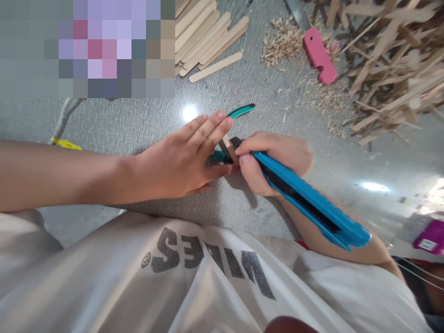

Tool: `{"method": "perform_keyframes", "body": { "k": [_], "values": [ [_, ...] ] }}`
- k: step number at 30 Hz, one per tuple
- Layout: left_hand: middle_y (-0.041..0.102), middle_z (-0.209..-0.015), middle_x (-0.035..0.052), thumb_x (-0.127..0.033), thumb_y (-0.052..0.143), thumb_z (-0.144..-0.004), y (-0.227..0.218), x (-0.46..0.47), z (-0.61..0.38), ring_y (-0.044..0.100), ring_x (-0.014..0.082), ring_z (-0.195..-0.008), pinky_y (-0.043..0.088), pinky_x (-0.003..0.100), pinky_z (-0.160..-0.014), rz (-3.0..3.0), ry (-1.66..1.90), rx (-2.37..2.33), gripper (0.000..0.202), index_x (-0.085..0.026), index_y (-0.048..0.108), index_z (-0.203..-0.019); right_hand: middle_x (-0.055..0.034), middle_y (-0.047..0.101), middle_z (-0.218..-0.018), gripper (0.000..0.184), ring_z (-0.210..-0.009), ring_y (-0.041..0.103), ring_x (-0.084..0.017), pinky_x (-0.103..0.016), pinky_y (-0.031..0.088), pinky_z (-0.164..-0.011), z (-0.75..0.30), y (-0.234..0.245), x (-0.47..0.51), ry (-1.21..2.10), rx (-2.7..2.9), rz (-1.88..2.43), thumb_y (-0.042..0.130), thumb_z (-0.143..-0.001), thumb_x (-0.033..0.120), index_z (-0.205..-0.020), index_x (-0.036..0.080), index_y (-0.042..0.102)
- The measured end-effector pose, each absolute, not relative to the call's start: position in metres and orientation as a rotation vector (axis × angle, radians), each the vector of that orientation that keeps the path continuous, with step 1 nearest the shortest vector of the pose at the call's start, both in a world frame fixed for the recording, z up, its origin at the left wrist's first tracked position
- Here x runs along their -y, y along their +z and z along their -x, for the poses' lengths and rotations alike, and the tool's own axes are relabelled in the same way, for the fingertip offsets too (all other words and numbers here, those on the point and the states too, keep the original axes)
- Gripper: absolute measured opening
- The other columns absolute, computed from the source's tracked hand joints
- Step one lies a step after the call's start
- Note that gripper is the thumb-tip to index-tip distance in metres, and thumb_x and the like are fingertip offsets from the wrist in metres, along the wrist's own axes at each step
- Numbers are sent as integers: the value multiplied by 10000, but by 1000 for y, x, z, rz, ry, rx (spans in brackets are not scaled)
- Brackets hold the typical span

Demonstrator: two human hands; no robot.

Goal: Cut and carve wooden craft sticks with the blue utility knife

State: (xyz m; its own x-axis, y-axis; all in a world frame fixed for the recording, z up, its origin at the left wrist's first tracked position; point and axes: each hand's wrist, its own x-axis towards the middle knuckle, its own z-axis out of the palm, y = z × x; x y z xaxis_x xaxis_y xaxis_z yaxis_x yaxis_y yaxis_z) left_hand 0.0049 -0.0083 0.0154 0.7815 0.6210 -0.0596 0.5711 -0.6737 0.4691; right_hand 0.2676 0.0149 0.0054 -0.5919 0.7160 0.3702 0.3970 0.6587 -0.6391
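Trimming seemingly in hand: at the front end of the blue plastic utility knife (312, 189) gripped by the right hand (286, 150), a pale flat wooden stick (229, 147) is steadied by the straight-fingered, thumb-spread left hand (183, 159); controlled pressure seems called for.

- The cutter (314, 188) in the right hand (275, 155) is glossy plastic.
- Sticks (207, 39) beyond the left hand (187, 157) are smooth, matt wood.
- The tabletop (145, 122) under both hands looks rough, faintly glossy.

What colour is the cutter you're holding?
The cutter is blue with black parts, seen best in the head view.
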Motion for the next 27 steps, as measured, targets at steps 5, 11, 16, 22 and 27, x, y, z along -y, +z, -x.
{"method": "perform_keyframes", "body": {
  "k": [5, 11, 16, 22, 27],
  "values": [
    [463, -1991, 120, -301, 764, -1125, 15, 8, -6, 295, 496, -1902, 357, 786, -1524, -2521, 128, -889, 503, -263, 698, -1622, 23, 828, -846, 182, -660, 784, -173, -317, 639, -631, -268, 4, -16, 643, 2241, 811, 659, -1076, 147, -1079, 325, 698],
    [467, -1989, 128, -327, 774, -1123, 17, 7, -6, 299, 497, -1903, 380, 777, -1517, -2560, 71, -887, 529, -271, 681, -1640, 28, 834, -847, 198, -669, 792, -185, -332, 654, -638, -267, 6, -14, 678, 2211, 845, 660, -1068, 149, -1067, 339, 718],
    [433, -2007, 115, -370, 800, -1110, 15, 6, -5, 281, 508, -1906, 355, 801, -1519, -2565, 49, -883, 651, -310, 613, -1731, 18, 837, -860, 221, -683, 799, -206, -354, 658, -640, -268, 6, -15, 667, 2240, 815, 653, -1078, 138, -1085, 347, 724],
    [403, -2023, 108, -423, 842, -1094, 17, 8, -5, 280, 515, -1901, 313, 845, -1517, -2587, 136, -946, 806, -368, 505, -1824, 27, 802, -852, 178, -694, 785, -161, -283, 644, -675, -269, 1, -19, 637, 2203, 736, 661, -1073, 137, -1109, 304, 712],
    [699, -1807, 76, -476, 732, -1153, 15, 11, 3, 546, 436, -1800, 476, 797, -1452, -2751, 357, -939, 520, -361, 645, -1653, 30, 805, -845, 183, -659, 756, -141, -254, 611, -642, -268, -5, -21, 577, 2131, 670, 669, -1062, 126, -1122, 295, 701]
  ]
}}
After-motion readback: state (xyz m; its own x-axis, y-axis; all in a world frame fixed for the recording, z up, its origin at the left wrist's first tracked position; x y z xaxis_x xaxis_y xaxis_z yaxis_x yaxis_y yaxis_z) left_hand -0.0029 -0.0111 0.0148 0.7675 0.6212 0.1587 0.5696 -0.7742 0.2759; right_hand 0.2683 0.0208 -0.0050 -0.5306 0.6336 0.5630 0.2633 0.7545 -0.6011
